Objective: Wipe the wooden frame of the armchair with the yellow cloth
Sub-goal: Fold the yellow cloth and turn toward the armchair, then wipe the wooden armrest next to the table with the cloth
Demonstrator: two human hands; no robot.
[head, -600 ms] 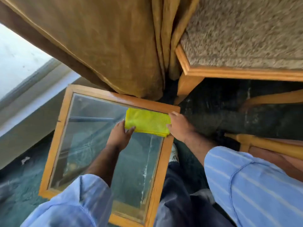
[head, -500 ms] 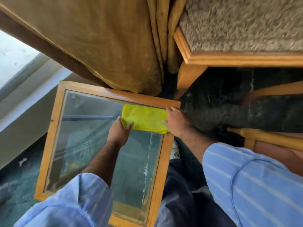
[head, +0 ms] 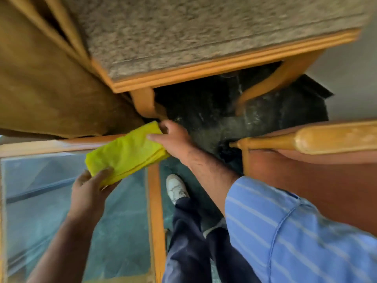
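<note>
A folded yellow cloth (head: 126,152) is held in the air over the corner of a glass-topped table. My left hand (head: 89,188) grips its near left end from below. My right hand (head: 173,139) pinches its far right end. Ahead stands the armchair, with a speckled beige seat cushion (head: 204,33) and an orange wooden frame rail (head: 224,68) along its front. One frame leg (head: 143,105) comes down just beyond the cloth, and a curved leg (head: 271,86) is further right.
The wood-framed glass table (head: 156,211) lies low at the left. A brown curtain (head: 47,88) hangs at the left. A second chair's wooden armrest (head: 330,137) juts in from the right. My white shoe (head: 176,188) stands on the dark carpet.
Both hands have lifted the cloth off the glass table and carried it toward the armchair. The view has swung right and closer to the chair.
</note>
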